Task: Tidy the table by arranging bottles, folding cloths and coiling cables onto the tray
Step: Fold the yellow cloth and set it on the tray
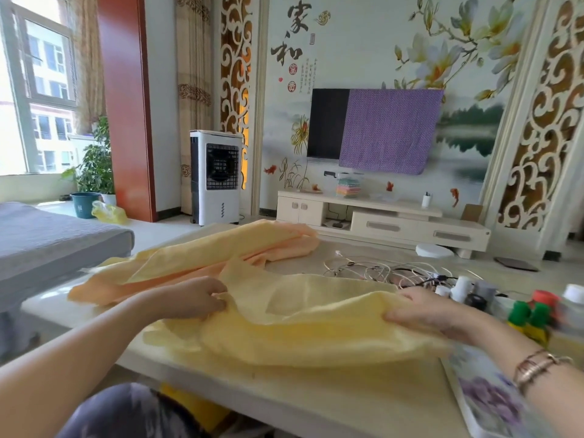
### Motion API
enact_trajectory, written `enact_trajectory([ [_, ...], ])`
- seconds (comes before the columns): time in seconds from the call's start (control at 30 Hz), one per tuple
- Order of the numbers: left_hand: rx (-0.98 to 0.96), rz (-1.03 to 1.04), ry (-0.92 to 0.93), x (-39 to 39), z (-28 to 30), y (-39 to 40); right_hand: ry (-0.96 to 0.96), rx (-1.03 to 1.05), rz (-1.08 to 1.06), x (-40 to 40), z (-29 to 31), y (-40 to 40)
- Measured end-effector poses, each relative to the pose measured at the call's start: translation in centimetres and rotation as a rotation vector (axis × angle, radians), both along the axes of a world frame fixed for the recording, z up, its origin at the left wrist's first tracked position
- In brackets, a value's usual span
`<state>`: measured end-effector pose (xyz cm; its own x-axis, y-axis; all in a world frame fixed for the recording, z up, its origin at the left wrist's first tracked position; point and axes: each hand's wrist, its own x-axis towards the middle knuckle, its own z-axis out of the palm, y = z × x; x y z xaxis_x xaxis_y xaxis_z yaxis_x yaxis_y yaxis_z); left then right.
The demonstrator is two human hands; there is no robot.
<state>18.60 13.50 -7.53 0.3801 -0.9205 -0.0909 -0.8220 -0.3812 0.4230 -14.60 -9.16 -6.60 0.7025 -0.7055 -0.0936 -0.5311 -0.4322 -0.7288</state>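
Fingers of left hand and right hand each curl round an edge of the yellow cloth, spread on the table between them. Cables lie tangled beyond the right fingers; bottles stand just right of them, tray nearer.

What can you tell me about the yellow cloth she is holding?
The yellow cloth is thin, soft-looking fabric, pale yellow, crumpled and only partly folded over itself. It lies spread across the near part of the pale table. The left hand pinches one edge and the right hand grips the opposite side. Behind it, an orange cloth touches or overlaps it.
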Motion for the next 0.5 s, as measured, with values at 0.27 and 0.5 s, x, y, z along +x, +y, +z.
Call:
enact_trajectory([
  [0.27,0.049,0.012,-0.131,1.1,-1.6,-2.1,0.214,-0.195,-0.22,1.9,-1.8,-1.2],
  [0.5,-0.224,0.172,-0.097,1.8,-2.8,-7.0,-0.003,-0.202,-0.373,4.2,-3.0,-2.4],
])
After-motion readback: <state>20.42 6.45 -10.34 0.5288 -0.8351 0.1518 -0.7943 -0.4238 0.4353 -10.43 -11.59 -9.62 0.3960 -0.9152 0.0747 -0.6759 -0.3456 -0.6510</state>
